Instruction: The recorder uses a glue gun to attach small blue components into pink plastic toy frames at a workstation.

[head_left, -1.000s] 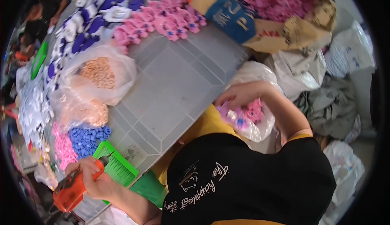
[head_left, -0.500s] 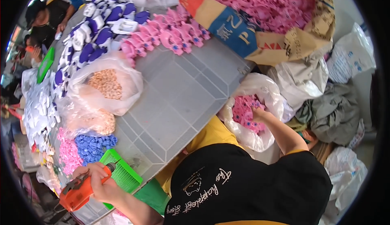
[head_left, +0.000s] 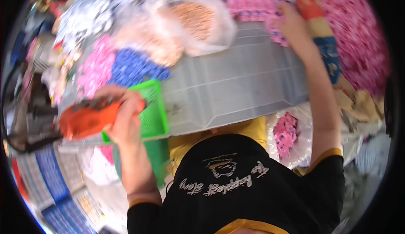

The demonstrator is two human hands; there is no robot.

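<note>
My left hand (head_left: 128, 116) is wrapped round an orange power screwdriver (head_left: 86, 119). Its dark tip points right, over a green plastic basket (head_left: 158, 118) at the table's near edge. At the far right of the table, my right hand (head_left: 292, 25) reaches in among pink plastic parts with blue bits (head_left: 249, 8), which stand in a row. The fingers touch the row's right end, but blur hides whether they grip a part. Close to my right forearm, more pink parts (head_left: 286, 135) lie in an open clear plastic bag (head_left: 306, 126) below the table edge.
On the grey table (head_left: 219, 78) lie an open bag of small orange-tan pieces (head_left: 194, 21), a blue heap (head_left: 137, 69) and a pink heap (head_left: 96, 65). White parts (head_left: 90, 16) are piled at the far left. A big paper sack of pink parts (head_left: 356, 35) stands at the right.
My right hand has left the bag of pink parts and moved up to the row on the table. The left hand still holds the screwdriver. The view has turned and shifted left.
</note>
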